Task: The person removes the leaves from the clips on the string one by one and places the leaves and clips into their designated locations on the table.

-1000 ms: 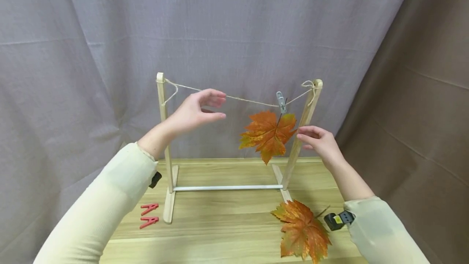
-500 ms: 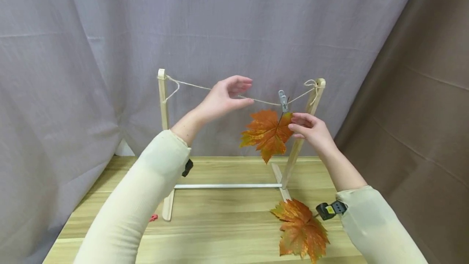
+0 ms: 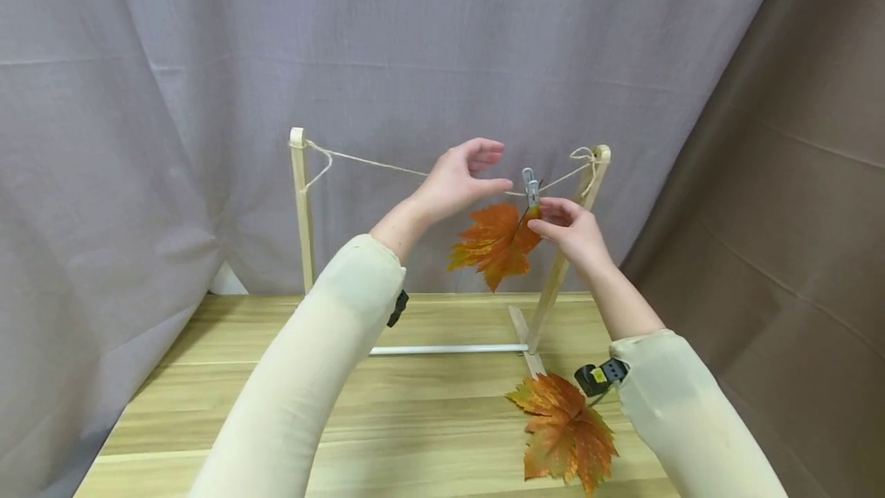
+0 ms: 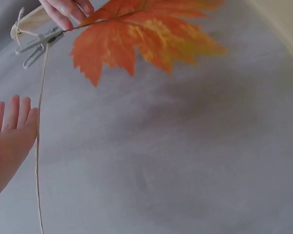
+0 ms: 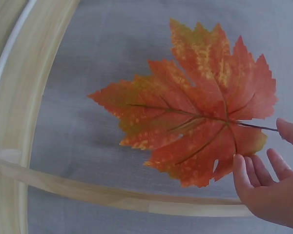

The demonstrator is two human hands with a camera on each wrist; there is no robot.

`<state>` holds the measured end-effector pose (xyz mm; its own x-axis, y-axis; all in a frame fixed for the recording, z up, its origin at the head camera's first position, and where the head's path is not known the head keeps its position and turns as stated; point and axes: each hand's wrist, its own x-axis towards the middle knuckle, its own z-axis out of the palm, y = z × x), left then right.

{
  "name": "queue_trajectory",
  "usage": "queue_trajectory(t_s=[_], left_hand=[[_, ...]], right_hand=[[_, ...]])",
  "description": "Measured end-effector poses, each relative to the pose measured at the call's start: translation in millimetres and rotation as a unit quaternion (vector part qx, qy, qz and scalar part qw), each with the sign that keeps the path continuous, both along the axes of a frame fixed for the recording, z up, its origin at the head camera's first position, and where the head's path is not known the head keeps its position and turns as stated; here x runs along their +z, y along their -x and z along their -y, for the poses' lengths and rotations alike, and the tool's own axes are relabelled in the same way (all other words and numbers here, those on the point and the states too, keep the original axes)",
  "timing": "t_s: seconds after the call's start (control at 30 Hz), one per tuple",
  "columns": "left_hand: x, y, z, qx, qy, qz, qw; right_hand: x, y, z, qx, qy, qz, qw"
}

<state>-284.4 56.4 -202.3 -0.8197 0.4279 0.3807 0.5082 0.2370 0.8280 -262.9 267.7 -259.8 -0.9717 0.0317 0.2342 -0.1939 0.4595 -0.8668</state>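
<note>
An orange maple leaf (image 3: 489, 240) hangs by its stem from a grey clothespin (image 3: 531, 192) on the twine (image 3: 376, 163). My right hand (image 3: 572, 230) is at the leaf's right side; its thumb overlaps the stem in the right wrist view, and the fingertips lie right at the leaf's edge with a gap from the thumb. One yellowish lobe shows between thumb and fingers in the head view. Left of the clothespin, my left hand (image 3: 458, 179) hovers at the twine, thumb and fingers spread, holding nothing. In the left wrist view its fingers (image 4: 12, 114) look straight.
A wooden frame with a left post (image 3: 302, 214), a right post (image 3: 553, 290) and a white rod (image 3: 449, 349) stands on the wood-grain table (image 3: 408, 421). Another maple leaf (image 3: 568, 436) lies at the front right. Grey curtain (image 3: 415, 44) hangs behind.
My left hand has moved right along the twine to near the clothespin. My right hand has moved left and up to the leaf, which now looks tilted. My left arm now hides the red clothespins.
</note>
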Motion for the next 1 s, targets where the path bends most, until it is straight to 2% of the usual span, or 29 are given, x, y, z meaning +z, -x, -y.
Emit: queue_trajectory(t_s=[0.1,0.4,0.67,0.83,1.0], left_hand=[[-0.9,1.4,-8,0.003,-0.004,0.007,1.0],[-8.4,2.2,-27,0.007,0.013,0.034,0.9993],[-12.4,2.3,-34,0.007,0.004,0.047,0.9989],[-11.5,0.4,-43,0.034,-0.003,0.028,0.999],[-9.7,-3.3,-48,0.075,0.0,0.022,0.9969]], right_hand=[[-0.6,3.0,3,-0.014,-0.023,-0.009,1.0],[-5.1,6.4,15,-0.027,-0.028,0.001,0.999],[-5.4,4.5,16,-0.01,-0.009,-0.025,1.0],[-4.4,1.5,15,0.001,0.003,-0.042,0.999],[-4.2,-0.8,15,0.01,0.01,-0.046,0.999]])
